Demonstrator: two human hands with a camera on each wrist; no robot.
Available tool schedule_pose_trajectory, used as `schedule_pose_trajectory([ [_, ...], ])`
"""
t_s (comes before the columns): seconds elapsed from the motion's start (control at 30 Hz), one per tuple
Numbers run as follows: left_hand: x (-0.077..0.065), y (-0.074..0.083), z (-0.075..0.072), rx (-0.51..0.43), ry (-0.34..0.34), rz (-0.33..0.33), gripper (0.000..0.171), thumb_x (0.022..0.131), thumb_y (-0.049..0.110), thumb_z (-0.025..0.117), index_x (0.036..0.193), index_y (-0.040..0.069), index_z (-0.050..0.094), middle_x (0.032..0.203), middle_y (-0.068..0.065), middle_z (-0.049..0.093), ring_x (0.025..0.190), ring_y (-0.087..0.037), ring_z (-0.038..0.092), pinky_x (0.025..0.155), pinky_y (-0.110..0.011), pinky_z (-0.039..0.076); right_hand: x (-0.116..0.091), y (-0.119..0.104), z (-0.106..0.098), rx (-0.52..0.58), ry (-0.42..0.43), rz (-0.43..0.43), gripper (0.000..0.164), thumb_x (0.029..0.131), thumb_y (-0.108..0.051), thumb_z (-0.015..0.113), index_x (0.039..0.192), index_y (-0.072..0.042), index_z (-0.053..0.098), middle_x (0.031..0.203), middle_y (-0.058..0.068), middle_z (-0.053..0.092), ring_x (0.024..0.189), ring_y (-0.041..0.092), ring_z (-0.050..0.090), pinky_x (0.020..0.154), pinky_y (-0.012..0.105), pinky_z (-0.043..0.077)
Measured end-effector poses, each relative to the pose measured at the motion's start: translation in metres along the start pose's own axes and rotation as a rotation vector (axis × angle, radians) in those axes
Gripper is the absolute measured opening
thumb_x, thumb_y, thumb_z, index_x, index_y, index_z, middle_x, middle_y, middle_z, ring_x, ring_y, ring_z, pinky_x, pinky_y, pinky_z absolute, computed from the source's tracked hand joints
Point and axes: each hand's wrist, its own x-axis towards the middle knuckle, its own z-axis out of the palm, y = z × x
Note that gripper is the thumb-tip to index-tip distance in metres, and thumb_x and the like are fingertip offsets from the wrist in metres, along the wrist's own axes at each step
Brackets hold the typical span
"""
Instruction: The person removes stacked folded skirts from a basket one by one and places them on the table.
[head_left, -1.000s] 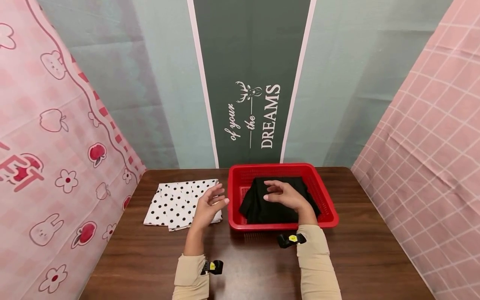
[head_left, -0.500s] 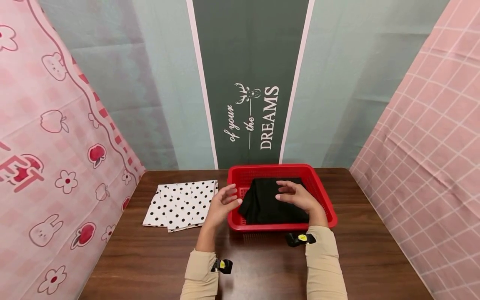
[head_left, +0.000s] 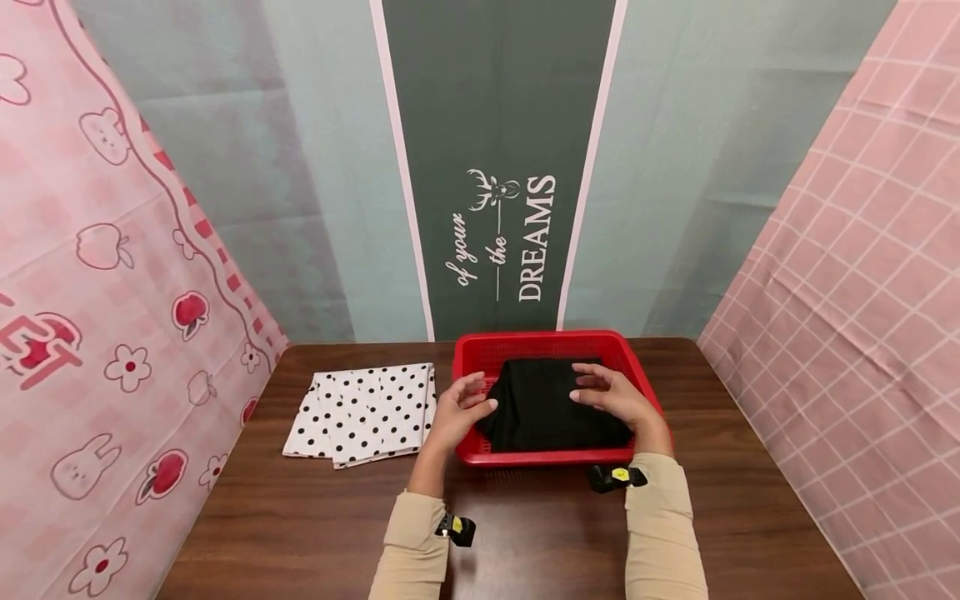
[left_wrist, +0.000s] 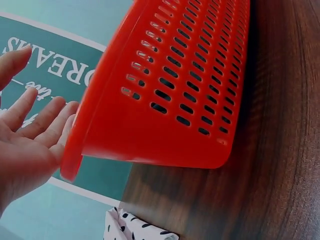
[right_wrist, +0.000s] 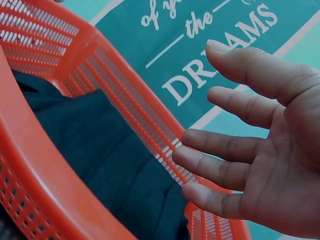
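Observation:
A folded black cloth (head_left: 551,412) lies inside a red plastic basket (head_left: 540,457) with slotted walls. Over the basket's left side is my left hand (head_left: 459,410), fingers spread and loosely bent, nothing in them; the left wrist view shows that hand (left_wrist: 30,145) beside the rim (left_wrist: 75,150). My right hand (head_left: 617,398) hovers above the right part of the black cloth, its fingers apart. From the right wrist, the bare palm and fingers (right_wrist: 225,170) show over the basket's edge, with the dark cloth (right_wrist: 105,155) below.
Left of the basket, a folded white cloth with black dots (head_left: 375,417) lies on the brown wooden table (head_left: 540,542). Behind the table hangs a green and grey backdrop (head_left: 495,100). Pink printed curtains (head_left: 150,350) stand along both sides.
Both hands have moved to the right: the left from beside the dotted cloth to the basket's left side, the right across the black cloth toward the right wall. The cloths and basket stay put.

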Motion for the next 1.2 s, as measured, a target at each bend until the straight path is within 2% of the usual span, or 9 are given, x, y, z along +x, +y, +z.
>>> schedule_pose_trajectory([
  [0.1,0.001,-0.001,0.001,-0.013,0.004,-0.008,0.049,0.083,-0.001,0.065,0.129,-0.007,0.048,0.120,-0.024,0.052,0.107,-0.037,0.053,0.085,-0.035,0.047,-0.002,0.004,-0.005,0.011,0.003,0.016,0.062,0.085,-0.022,0.068,0.138,-0.004,0.042,0.130,0.028,0.044,0.116,0.036,0.044,0.089,0.049,0.042],
  [0.23,0.004,-0.005,0.002,-0.028,-0.025,-0.015,0.049,0.084,0.000,0.063,0.130,-0.006,0.046,0.122,-0.024,0.050,0.109,-0.038,0.052,0.086,-0.035,0.047,-0.005,0.009,-0.012,0.013,0.018,0.036,0.062,0.086,-0.021,0.067,0.139,-0.004,0.040,0.131,0.028,0.043,0.117,0.036,0.043,0.091,0.050,0.041],
  [0.47,0.013,-0.011,0.008,0.013,-0.077,-0.019,0.050,0.085,0.002,0.064,0.131,-0.004,0.046,0.126,-0.023,0.049,0.110,-0.039,0.051,0.087,-0.037,0.047,-0.007,0.016,-0.021,0.026,0.028,0.057,0.062,0.087,-0.022,0.065,0.139,-0.002,0.038,0.133,0.030,0.040,0.113,0.036,0.045,0.092,0.055,0.036],
  [0.6,0.025,-0.026,0.010,0.048,-0.098,-0.059,0.052,0.085,0.007,0.067,0.133,0.000,0.047,0.127,-0.022,0.048,0.112,-0.043,0.049,0.088,-0.040,0.046,-0.005,0.019,-0.027,0.003,0.035,0.072,0.062,0.088,-0.024,0.065,0.139,-0.002,0.038,0.133,0.029,0.040,0.111,0.034,0.046,0.090,0.054,0.038],
  [0.73,0.038,-0.038,0.013,0.125,-0.107,-0.096,0.054,0.084,0.013,0.069,0.133,0.004,0.048,0.128,-0.021,0.049,0.112,-0.039,0.051,0.089,-0.041,0.045,-0.001,0.020,-0.033,-0.023,0.034,0.089,0.063,0.088,-0.027,0.064,0.139,-0.002,0.038,0.133,0.029,0.040,0.112,0.035,0.046,0.089,0.052,0.040],
  [1.0,0.055,-0.032,0.017,0.188,-0.087,-0.142,0.053,0.083,0.016,0.069,0.132,0.004,0.050,0.130,-0.023,0.048,0.121,-0.036,0.042,0.094,-0.045,0.040,0.010,0.019,-0.043,-0.036,0.047,0.151,0.065,0.088,-0.030,0.065,0.140,-0.002,0.038,0.131,0.025,0.044,0.106,0.031,0.047,0.086,0.050,0.042],
  [1.2,0.068,-0.029,0.017,0.237,-0.094,-0.168,0.057,0.082,0.017,0.070,0.131,-0.004,0.049,0.127,-0.027,0.049,0.117,-0.035,0.046,0.093,-0.044,0.040,0.021,0.020,-0.042,0.015,0.050,0.197,0.068,0.088,-0.032,0.064,0.142,-0.003,0.035,0.134,0.022,0.041,0.113,0.037,0.043,0.092,0.051,0.038],
])
